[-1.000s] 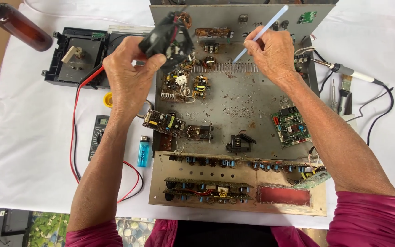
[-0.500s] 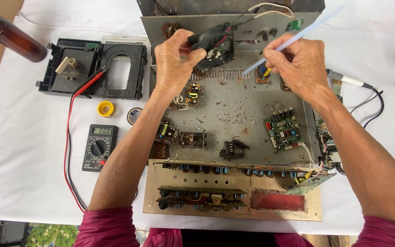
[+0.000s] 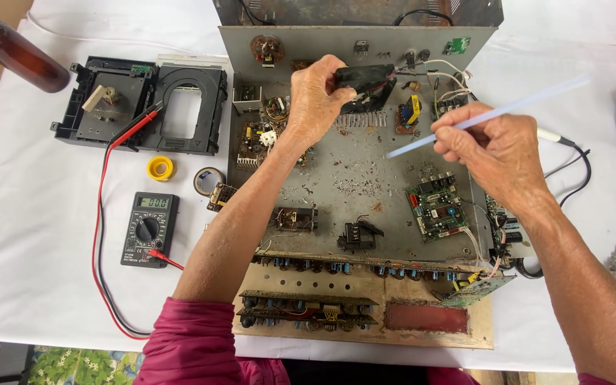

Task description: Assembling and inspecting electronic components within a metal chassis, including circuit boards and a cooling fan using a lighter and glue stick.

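Note:
My left hand [image 3: 319, 96] grips a small black fan [image 3: 368, 82] with red and white wires, lifted over the back of an open grey metal chassis [image 3: 351, 178]. My right hand [image 3: 497, 146] pinches a long thin translucent white stick [image 3: 490, 114], its tip pointing down-left over the chassis floor, apart from the fan. Circuit boards are mounted in the chassis: a green one [image 3: 436, 207] under my right hand and brown ones [image 3: 262, 135] by my left forearm. A worn front panel [image 3: 365, 314] with a row of parts lies nearest me.
A black multimeter [image 3: 149, 228] with red and black leads lies at left on the white cloth. Behind it sit a black disc-drive frame [image 3: 144, 103], a yellow tape roll [image 3: 160, 168], another tape roll [image 3: 208, 180] and a brown bottle [image 3: 16, 53]. A black cable [image 3: 579, 160] trails right.
The view has shifted, so the chassis now sits lower in frame. My right hand with the stick moved right and toward me, away from the fan. My left hand keeps holding the fan.

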